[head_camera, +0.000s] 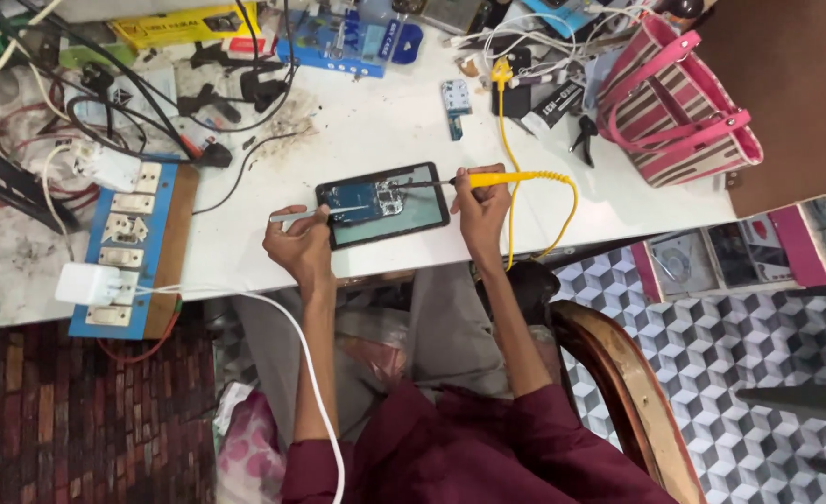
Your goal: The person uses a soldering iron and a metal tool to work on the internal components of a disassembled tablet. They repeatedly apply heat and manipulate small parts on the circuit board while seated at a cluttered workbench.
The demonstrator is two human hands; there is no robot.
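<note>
An opened tablet (413, 211) lies on the white workbench (366, 131), its blue circuit board (361, 199) exposed at its left half. My right hand (481, 207) grips a yellow-handled soldering iron (497, 176), whose tip points left onto the board. My left hand (299, 245) holds metal tweezers (291, 217), their points reaching right toward the board. The iron's yellow cord (567, 207) loops off the table's front edge.
A blue switch board with plugs and a white adapter (123, 245) sits at the left edge. Tangled cables, boxes and a small green board (456, 101) crowd the back. A pink striped bag (679, 98) stands at the right. A wooden chair (618, 373) is beneath me.
</note>
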